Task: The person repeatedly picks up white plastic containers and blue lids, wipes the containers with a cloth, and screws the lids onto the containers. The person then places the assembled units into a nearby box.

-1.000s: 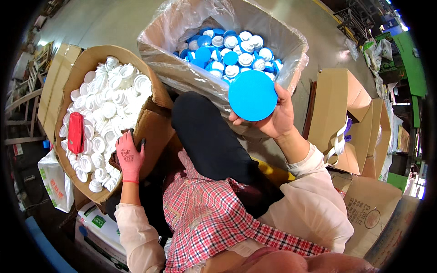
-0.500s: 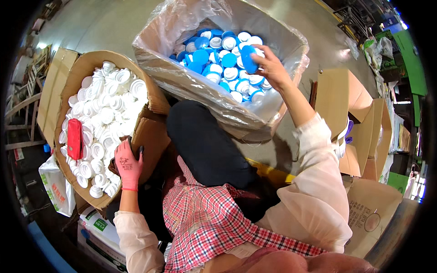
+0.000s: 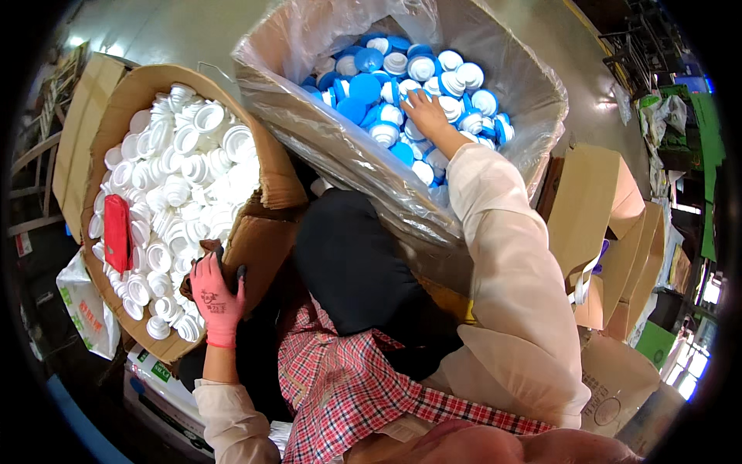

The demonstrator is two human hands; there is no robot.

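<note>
Blue-and-white caps, probably light and stiff, are best gripped rimwise; fingers are spread on the right hand; the left hand's grasp cannot be told.

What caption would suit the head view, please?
Bare right hand among blue-and-white caps in a lined carton; pink-gloved left hand beside white caps in another carton.

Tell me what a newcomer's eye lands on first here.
Probably the blue-and-white caps heaped in the plastic-lined box at top centre, with the bare right grip among them. Next, the white pieces piled in the carton at left, a bright red object lying on them. The pink-gloved left grip stands out at that carton's near edge.
</note>
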